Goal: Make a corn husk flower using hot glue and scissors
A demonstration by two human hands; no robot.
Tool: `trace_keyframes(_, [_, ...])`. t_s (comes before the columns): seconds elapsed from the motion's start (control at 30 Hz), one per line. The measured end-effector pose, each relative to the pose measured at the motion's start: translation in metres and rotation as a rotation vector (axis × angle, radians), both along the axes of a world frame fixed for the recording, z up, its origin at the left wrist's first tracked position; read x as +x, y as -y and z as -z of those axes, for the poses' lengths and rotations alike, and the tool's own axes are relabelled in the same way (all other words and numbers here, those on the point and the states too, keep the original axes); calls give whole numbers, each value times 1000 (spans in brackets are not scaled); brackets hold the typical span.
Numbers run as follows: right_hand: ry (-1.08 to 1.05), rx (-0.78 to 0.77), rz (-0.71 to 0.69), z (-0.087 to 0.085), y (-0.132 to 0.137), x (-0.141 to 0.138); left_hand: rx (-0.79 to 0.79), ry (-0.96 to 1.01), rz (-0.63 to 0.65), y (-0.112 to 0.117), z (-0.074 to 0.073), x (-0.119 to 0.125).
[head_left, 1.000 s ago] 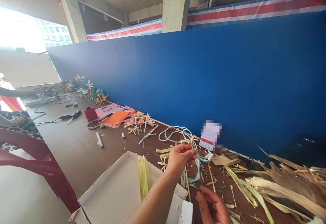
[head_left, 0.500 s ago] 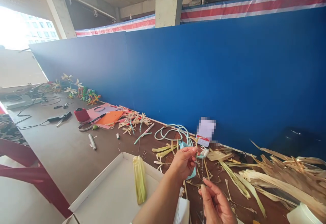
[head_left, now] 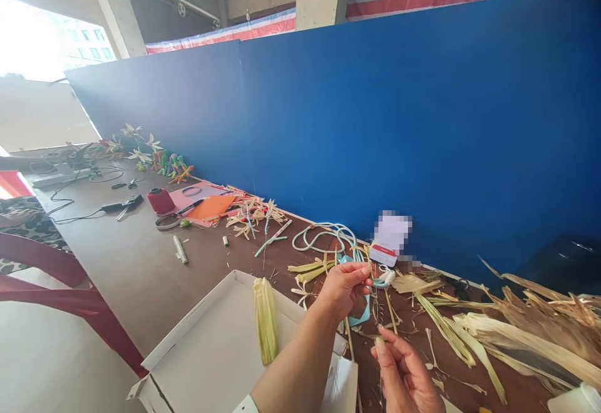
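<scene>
My left hand (head_left: 346, 288) is raised over the brown table (head_left: 141, 275), its fingers pinched on a thin straw stem with a light blue strip (head_left: 360, 318) hanging beneath it. Lower down at the frame's bottom, my right hand (head_left: 404, 378) has its fingers curled together, apparently pinching the lower end of a thin strand that is too fine to name. Dried corn husks (head_left: 511, 331) are strewn to the right of both hands. A light green cord (head_left: 323, 236) is coiled just behind them.
An open white cardboard box (head_left: 211, 350) holds a yellow-green husk bundle (head_left: 265, 319). Farther left lie an orange sheet (head_left: 212, 207), a red spool (head_left: 160, 201), scissors, cables and straw flowers (head_left: 253, 216). A blue partition (head_left: 375, 119) backs the table. A red chair (head_left: 56, 288) stands at the left.
The view has shifted slightly. My left hand stays pinched on the stem and strip, a little higher and rightward. My right hand has risen slightly below it.
</scene>
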State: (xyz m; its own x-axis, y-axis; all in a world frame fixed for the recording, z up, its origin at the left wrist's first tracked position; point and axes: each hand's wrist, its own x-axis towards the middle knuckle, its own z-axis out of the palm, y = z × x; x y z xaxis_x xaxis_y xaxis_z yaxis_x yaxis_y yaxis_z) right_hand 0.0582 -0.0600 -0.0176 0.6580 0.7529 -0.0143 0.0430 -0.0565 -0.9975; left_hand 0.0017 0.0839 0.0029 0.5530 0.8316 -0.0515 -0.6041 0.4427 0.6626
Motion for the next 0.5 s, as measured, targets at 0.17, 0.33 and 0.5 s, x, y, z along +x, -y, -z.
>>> trace_keyframes(0.17, [-3,-5,9,-1,1,-1,1,-49,-16,-4,1,-2])
trace_keyframes(0.33, [-7,-9,24,-1,1,-3,-48,-24,4,-6,1,-5])
trace_keyframes(0.5, [5,-21,25,-3,1,-4,-83,9,41,-6,0,-7])
